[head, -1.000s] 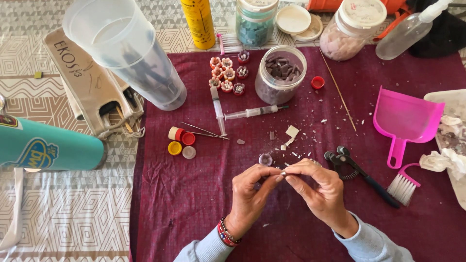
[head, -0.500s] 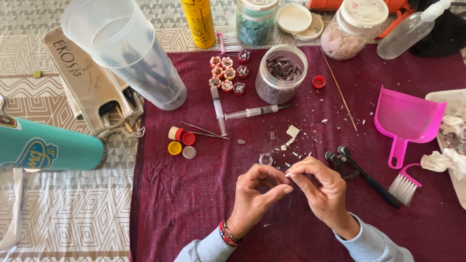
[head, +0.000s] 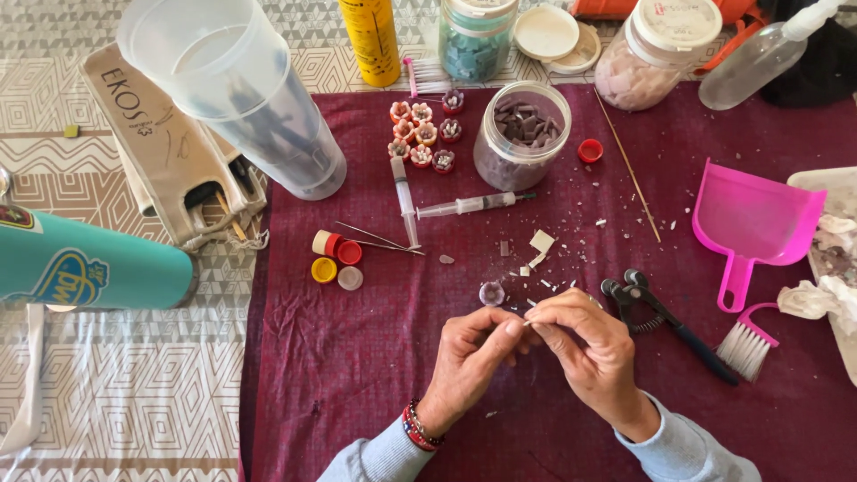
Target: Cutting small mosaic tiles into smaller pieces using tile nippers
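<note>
Fingertips of the left hand (head: 471, 350) and right hand (head: 585, 344) pinch shut on a tiny pale chip (head: 527, 323), held over the maroon cloth (head: 339, 357) on the worktop near the black nippers (head: 665, 323). Its long axis seems crosswise, though too small to tell. A light, steady pinch probably suits it best.
</note>
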